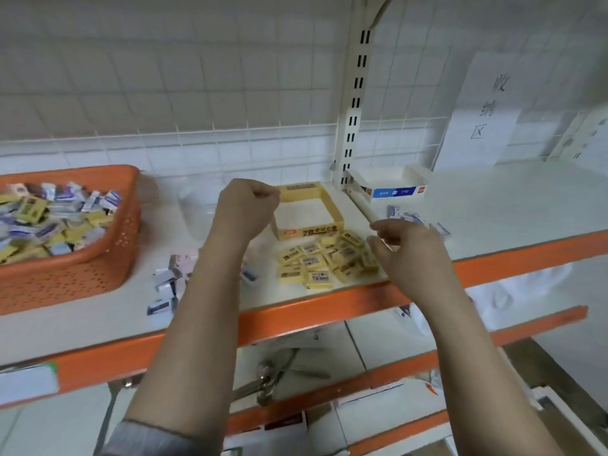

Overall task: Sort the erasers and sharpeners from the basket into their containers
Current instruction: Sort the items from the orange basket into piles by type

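Note:
An orange basket (pixel 108 258) at the left holds several mixed yellow and white-blue packets. An empty yellow box (pixel 332 212) stands mid-shelf, with a pile of yellow erasers (pixel 325 258) in front of it. A white and blue box (pixel 394 190) stands behind right, with a few white-blue packets (pixel 411 218) beside it. More white-blue packets (pixel 167 284) lie in front of the basket. My left hand (pixel 246 205) hovers curled in a fist by the yellow box's left corner; nothing shows in it. My right hand (pixel 404 245) hovers over the right of the eraser pile, fingers loosely spread.
A clear plastic container (pixel 194 205) stands between the basket and the yellow box. The shelf has an orange front edge (pixel 296 311) and a slotted upright post (pixel 355 93). Lower shelves hold papers and metal utensils (pixel 273 376). A paper sign (pixel 483 106) leans at the back right.

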`<control>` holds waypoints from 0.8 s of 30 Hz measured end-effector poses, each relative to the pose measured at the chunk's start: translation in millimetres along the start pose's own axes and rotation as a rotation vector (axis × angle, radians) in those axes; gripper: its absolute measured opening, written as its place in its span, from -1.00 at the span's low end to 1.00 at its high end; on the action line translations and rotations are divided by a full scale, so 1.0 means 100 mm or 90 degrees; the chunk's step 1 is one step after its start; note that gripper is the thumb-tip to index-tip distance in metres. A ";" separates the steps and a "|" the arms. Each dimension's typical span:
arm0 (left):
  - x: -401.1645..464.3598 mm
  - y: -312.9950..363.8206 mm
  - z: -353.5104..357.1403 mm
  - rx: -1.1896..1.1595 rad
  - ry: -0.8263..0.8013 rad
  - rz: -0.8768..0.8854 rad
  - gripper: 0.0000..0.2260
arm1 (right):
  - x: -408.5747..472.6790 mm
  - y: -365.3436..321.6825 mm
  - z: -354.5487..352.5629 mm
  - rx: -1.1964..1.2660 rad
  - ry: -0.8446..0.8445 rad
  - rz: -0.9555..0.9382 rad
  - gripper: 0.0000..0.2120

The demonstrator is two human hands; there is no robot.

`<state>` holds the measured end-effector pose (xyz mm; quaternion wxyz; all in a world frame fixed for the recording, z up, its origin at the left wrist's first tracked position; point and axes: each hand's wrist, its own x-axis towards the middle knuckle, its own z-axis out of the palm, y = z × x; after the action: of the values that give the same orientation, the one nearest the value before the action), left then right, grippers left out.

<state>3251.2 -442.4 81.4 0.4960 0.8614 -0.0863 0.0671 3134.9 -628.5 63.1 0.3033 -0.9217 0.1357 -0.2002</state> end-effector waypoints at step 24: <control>-0.33 -1.80 -3.55 0.039 0.075 -0.051 -0.85 | -0.29 -3.16 2.08 0.008 -0.058 -0.133 -0.74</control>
<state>3246.8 -43.1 100.3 0.4759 0.8735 -0.0201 0.1005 3243.4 -266.5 95.8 0.2924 -0.9370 0.0235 -0.1895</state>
